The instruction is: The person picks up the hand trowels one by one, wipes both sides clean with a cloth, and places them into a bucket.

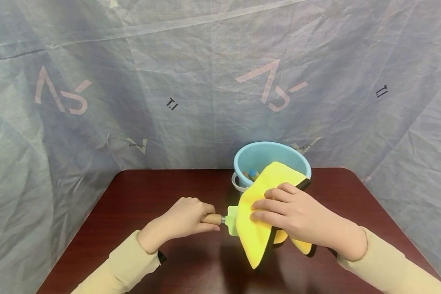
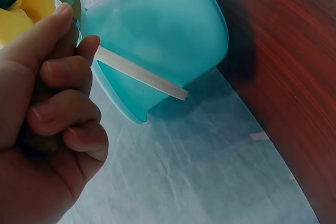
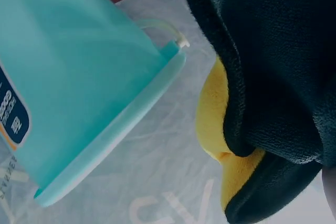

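Note:
My left hand (image 1: 191, 218) grips the wooden handle of a small tool with a light green, shovel-like blade (image 1: 232, 220). A short metal collar joins handle and blade. In the left wrist view the fingers (image 2: 65, 108) curl round the handle. My right hand (image 1: 288, 206) holds a thick cloth (image 1: 259, 200), yellow on one face and dark on the other, against the blade. The cloth hides the far part of the blade, and the right thumb is out of sight behind it. In the right wrist view the dark face of the cloth (image 3: 278, 77) hangs in loose folds.
A light blue bucket (image 1: 268, 149) with a pale handle (image 2: 142, 72) stands at the back of the dark red table (image 1: 161, 183). Wooden pieces and something blue (image 1: 252, 173) show inside it. A grey printed sheet (image 1: 191, 81) hangs behind the table and along its sides.

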Available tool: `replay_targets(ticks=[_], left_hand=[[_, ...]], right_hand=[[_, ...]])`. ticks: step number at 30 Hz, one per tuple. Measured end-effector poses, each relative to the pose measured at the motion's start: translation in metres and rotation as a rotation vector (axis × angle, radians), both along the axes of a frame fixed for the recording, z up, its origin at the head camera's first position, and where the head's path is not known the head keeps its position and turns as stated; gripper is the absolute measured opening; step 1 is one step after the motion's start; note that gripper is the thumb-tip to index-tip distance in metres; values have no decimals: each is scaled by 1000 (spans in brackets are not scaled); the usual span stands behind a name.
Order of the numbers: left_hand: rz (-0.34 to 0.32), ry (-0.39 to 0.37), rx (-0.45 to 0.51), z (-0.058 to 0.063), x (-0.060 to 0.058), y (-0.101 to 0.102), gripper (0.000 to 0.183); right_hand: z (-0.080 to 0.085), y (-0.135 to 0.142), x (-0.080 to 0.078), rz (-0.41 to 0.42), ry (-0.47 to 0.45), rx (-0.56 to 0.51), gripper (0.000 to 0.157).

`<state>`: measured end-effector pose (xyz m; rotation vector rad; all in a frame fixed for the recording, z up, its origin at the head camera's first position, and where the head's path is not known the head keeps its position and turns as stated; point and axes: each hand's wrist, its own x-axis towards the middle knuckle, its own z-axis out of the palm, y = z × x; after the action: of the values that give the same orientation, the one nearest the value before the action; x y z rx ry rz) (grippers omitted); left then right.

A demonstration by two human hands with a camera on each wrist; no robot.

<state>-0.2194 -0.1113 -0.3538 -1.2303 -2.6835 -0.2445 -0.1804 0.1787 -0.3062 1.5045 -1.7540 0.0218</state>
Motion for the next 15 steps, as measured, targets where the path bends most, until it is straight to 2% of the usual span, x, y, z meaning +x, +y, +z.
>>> replay_targets(ticks=[9,15], left_hand=[[-19,8,2,1,0,6,32],[-25,0,-1,2,0,8,28]], right_hand=[[-17,-10,-10,11,-18,63,36],[-26,-13,-14,20,-39,97,34]])
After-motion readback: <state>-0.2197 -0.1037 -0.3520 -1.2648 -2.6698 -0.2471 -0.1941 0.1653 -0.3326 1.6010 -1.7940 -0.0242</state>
